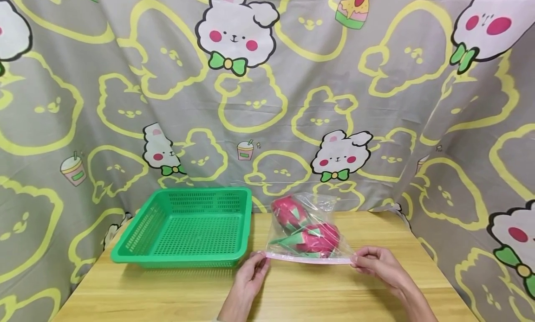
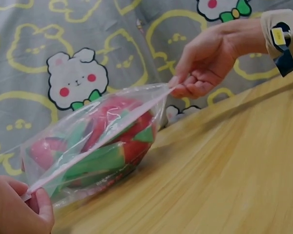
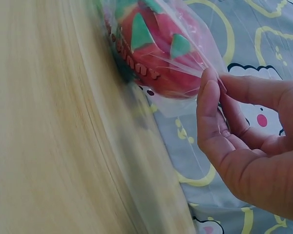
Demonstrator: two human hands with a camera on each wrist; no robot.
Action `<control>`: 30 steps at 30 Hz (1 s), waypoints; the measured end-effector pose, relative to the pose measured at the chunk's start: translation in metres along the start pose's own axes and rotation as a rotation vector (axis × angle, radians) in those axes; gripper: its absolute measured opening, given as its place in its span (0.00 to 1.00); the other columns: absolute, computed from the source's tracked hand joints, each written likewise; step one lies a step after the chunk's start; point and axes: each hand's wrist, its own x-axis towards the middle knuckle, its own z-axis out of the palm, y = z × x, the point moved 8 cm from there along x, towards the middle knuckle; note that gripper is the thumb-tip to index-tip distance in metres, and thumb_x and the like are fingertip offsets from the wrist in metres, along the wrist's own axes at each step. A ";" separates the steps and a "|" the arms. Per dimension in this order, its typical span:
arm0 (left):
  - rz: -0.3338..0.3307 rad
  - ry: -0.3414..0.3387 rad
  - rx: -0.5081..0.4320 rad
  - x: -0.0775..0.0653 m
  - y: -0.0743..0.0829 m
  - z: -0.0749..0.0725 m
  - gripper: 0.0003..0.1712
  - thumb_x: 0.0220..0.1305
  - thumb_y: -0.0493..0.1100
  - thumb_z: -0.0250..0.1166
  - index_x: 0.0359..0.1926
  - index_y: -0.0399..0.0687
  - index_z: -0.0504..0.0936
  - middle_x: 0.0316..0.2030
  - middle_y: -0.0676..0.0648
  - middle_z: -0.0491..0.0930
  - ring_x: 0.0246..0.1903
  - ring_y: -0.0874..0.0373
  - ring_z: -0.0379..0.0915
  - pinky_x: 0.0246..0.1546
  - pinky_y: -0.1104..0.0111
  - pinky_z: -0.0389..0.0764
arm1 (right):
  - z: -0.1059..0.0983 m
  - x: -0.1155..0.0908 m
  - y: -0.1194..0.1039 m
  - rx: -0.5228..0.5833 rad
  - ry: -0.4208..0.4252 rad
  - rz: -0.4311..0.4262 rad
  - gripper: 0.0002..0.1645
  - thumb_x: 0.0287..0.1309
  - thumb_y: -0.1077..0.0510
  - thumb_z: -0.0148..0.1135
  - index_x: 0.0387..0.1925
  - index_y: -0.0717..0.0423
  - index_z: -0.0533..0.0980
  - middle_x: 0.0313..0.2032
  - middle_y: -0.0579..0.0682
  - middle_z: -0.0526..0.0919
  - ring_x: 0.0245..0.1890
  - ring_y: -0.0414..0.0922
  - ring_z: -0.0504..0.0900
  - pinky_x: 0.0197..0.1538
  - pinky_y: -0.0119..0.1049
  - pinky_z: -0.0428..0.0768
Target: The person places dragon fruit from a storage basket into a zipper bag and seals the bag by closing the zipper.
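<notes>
A clear zip bag (image 1: pixel 323 203) with a pink strip (image 1: pixel 309 259) along its mouth holds two red dragon fruits with green scales. One dragon fruit (image 1: pixel 288 210) lies toward the back left of the bag, the other dragon fruit (image 1: pixel 322 238) nearer the strip. My left hand (image 1: pixel 251 271) pinches the left end of the strip. At the opposite end, the thumb and fingers of my right hand (image 1: pixel 378 264) pinch the corner, also plain in the right wrist view. Between both hands the strip is stretched nearly straight, and the left wrist view shows it running along the bag (image 2: pixel 95 141).
To the left of the bag stands a green plastic basket (image 1: pixel 244 247) with perforated walls and nothing in it. The wooden table (image 1: pixel 309 294) reaches back to a grey curtain (image 1: pixel 292 90) printed with rabbits, which also hangs along both sides.
</notes>
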 end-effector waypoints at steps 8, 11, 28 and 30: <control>-0.003 -0.041 0.131 -0.004 0.002 0.001 0.13 0.67 0.22 0.55 0.47 0.38 0.71 0.37 0.44 0.74 0.39 0.56 0.75 0.50 0.67 0.80 | 0.002 0.003 0.003 0.003 -0.049 -0.002 0.06 0.68 0.66 0.62 0.41 0.68 0.78 0.38 0.52 0.85 0.39 0.42 0.86 0.47 0.33 0.85; -0.024 -0.083 0.220 -0.006 0.005 0.004 0.11 0.67 0.25 0.56 0.46 0.41 0.75 0.38 0.45 0.75 0.40 0.56 0.75 0.51 0.64 0.80 | 0.002 0.004 0.003 0.007 -0.070 -0.009 0.05 0.68 0.66 0.62 0.41 0.67 0.78 0.38 0.51 0.85 0.38 0.41 0.86 0.47 0.33 0.85; 0.275 -0.477 1.495 -0.043 0.021 0.056 0.29 0.69 0.47 0.68 0.65 0.37 0.75 0.52 0.29 0.79 0.48 0.35 0.79 0.43 0.44 0.81 | -0.014 -0.007 -0.010 -0.323 0.035 -0.094 0.22 0.72 0.58 0.61 0.54 0.76 0.74 0.49 0.59 0.83 0.45 0.40 0.84 0.51 0.35 0.84; 0.303 -0.510 1.541 -0.050 0.026 0.062 0.27 0.70 0.49 0.67 0.64 0.40 0.77 0.53 0.32 0.80 0.49 0.33 0.78 0.45 0.43 0.81 | -0.017 -0.011 -0.016 -0.362 0.070 -0.108 0.22 0.73 0.57 0.61 0.56 0.74 0.75 0.51 0.61 0.83 0.46 0.39 0.84 0.50 0.33 0.83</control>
